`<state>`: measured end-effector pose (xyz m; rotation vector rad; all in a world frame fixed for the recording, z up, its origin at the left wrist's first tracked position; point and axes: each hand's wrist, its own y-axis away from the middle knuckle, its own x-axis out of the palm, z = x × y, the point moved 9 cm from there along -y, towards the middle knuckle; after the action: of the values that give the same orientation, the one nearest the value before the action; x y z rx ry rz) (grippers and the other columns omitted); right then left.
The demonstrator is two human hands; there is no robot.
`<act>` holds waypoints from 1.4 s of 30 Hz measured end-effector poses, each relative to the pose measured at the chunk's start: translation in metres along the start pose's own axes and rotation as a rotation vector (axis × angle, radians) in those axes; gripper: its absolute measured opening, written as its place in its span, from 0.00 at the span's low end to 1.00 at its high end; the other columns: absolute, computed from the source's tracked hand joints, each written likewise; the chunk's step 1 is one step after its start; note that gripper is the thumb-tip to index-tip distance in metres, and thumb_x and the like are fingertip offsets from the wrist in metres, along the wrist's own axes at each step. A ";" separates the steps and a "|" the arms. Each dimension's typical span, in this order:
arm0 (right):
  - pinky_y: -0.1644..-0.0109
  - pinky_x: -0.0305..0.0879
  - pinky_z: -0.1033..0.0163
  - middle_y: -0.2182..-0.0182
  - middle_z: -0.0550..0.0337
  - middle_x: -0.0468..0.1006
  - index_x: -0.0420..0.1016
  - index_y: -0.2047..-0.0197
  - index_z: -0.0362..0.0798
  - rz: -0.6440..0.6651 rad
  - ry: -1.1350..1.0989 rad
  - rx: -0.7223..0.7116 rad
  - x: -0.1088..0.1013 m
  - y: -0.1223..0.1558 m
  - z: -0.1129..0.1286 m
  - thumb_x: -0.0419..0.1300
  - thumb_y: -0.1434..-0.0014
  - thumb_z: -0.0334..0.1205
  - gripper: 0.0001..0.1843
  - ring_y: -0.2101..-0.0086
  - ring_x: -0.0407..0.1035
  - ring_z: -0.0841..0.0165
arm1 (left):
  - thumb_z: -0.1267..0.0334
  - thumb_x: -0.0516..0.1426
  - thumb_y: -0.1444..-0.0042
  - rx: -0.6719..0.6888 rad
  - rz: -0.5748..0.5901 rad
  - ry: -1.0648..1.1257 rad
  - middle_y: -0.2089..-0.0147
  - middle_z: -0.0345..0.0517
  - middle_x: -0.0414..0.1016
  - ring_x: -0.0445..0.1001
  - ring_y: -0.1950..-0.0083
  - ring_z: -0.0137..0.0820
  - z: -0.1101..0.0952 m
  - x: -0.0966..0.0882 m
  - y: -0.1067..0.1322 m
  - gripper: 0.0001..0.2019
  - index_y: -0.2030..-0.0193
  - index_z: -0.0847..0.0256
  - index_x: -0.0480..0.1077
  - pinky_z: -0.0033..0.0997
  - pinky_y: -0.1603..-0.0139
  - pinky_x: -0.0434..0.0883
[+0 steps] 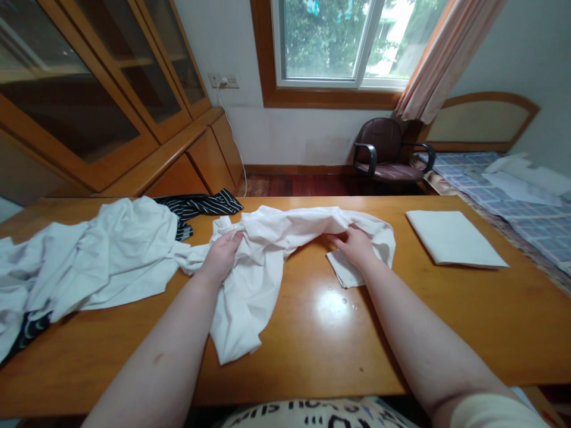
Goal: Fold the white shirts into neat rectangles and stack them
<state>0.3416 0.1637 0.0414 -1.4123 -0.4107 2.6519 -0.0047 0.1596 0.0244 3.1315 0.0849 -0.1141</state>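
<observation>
A crumpled white garment (272, 249) lies across the middle of the wooden table (321, 333). My left hand (222, 255) grips a bunch of its cloth near the left end, fingers curled into the fabric. At the garment's right part my right hand (354, 245) pinches the cloth, fingers closed on a fold. A loose flap of the garment hangs down toward the table's front edge between my arms.
A heap of white clothes (102, 255) covers the table's left side, with a black striped garment (200, 205) behind it. A folded white cloth (452, 238) lies at the right. Beyond are a wooden cabinet (111, 89), a dark chair (388, 151) and a bed (513, 196).
</observation>
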 end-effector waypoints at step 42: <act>0.43 0.62 0.53 0.48 0.50 0.75 0.77 0.50 0.49 0.367 -0.313 0.178 0.041 0.016 -0.012 0.65 0.54 0.44 0.26 0.48 0.68 0.53 | 0.62 0.51 0.48 0.134 -0.114 -0.945 0.56 0.48 0.76 0.73 0.53 0.40 -0.006 -0.032 -0.025 0.13 0.64 0.58 0.77 0.37 0.49 0.67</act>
<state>0.3288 0.1595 -0.0023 -1.1112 0.0739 3.1204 -0.0378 0.1828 0.0324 2.8196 0.2431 -1.5861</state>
